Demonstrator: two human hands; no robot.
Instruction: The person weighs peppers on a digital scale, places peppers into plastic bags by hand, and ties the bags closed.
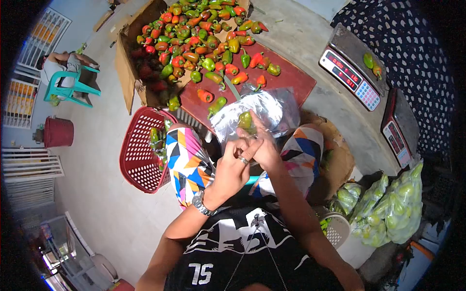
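My left hand (234,164), with a metal watch and a ring, is closed, its fingers bent and crossing my right hand; what they pinch is hidden. My right hand (265,149) grips the near edge of a clear plastic bag (279,104), its index finger stretched along the film. Beside that finger a green pepper (245,120) shows at the bag; whether it is inside I cannot tell. The bag lies over my lap and the near edge of a red board (296,82). Loose peppers, including a green one (218,106) and a red one (205,95), lie just beyond.
A big pile of red and green peppers (194,43) spills from a cardboard box (125,68). A red basket (138,150) stands left. Two digital scales (352,77) are at right, one bearing peppers. Filled bags (395,211) sit lower right. A person sits on a green chair (65,80).
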